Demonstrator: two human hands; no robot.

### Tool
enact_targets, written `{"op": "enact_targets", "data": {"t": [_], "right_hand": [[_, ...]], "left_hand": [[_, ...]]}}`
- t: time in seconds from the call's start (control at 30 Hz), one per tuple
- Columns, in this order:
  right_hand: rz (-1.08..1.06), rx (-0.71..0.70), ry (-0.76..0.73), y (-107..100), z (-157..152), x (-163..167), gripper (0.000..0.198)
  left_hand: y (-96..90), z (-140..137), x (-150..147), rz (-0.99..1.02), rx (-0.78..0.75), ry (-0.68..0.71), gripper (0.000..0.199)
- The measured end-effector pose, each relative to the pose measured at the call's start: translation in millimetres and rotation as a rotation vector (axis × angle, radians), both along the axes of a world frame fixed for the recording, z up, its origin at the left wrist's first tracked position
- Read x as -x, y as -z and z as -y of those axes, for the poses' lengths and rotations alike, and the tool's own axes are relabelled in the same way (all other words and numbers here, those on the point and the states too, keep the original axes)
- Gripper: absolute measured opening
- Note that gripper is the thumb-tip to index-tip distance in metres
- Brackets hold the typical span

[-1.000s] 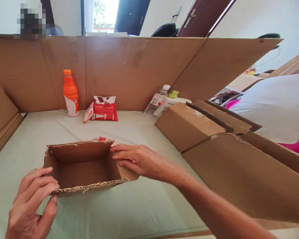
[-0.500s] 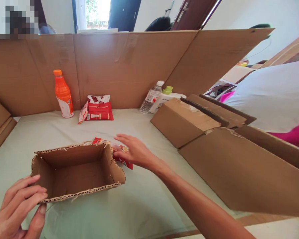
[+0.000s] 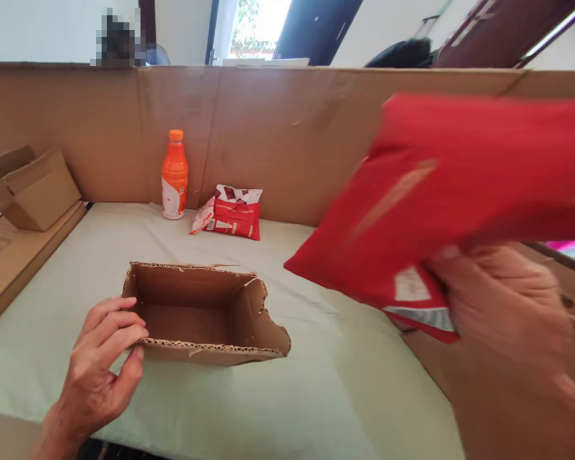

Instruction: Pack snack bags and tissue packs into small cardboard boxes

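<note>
My right hand (image 3: 508, 306), blurred by motion, is closed on a large red snack bag (image 3: 441, 185) raised high on the right, close to the camera. With fingers over the near left corner and thumb outside, my left hand (image 3: 105, 358) grips an open-topped cardboard box (image 3: 215, 354). The inside of the box shows bare brown cardboard, and its right wall is torn along the rim. Behind it, an orange drink bottle (image 3: 174, 176) stands upright. Another red and white snack bag (image 3: 234, 217) lies to the bottle's right, with a smaller pinkish packet (image 3: 202, 216) against it.
A tall cardboard wall (image 3: 268, 147) runs along the back of the pale green cloth (image 3: 316, 396). At the left, a small cardboard box (image 3: 43, 191) rests on a flat carton (image 3: 33, 255). More cardboard boxes (image 3: 431, 358) on the right are partly hidden by my right arm.
My right hand has picked up the red snack bag from behind the box and lifted it to the right. The view has swung right; my left hand stays at the box's corner.
</note>
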State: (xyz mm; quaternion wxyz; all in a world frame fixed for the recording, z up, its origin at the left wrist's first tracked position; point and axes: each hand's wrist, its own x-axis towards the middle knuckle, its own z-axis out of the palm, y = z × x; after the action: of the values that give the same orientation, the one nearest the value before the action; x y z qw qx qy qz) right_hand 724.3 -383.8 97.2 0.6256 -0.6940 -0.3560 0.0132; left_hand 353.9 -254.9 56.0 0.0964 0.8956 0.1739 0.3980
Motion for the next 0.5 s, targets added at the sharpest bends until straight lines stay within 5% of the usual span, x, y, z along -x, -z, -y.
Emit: {"op": "enact_targets", "data": {"t": [0.1,0.27,0.5], "right_hand": [[0.036,-0.063,-0.225,-22.0,-8.4,42.7,0.027],[0.493,0.352,-0.849,-45.1,-46.0,92.9,0.047],[0.840,0.927,-0.920,-62.2,-80.2,111.1,0.028]], "left_hand": [[0.8,0.4,-2.8,0.023,0.019,-0.013,0.024],[1.4,2.0,-5.2,0.059,0.050,-0.065,0.021],[9.6,6.5,-1.9,0.093,0.070,-0.083,0.024]]}}
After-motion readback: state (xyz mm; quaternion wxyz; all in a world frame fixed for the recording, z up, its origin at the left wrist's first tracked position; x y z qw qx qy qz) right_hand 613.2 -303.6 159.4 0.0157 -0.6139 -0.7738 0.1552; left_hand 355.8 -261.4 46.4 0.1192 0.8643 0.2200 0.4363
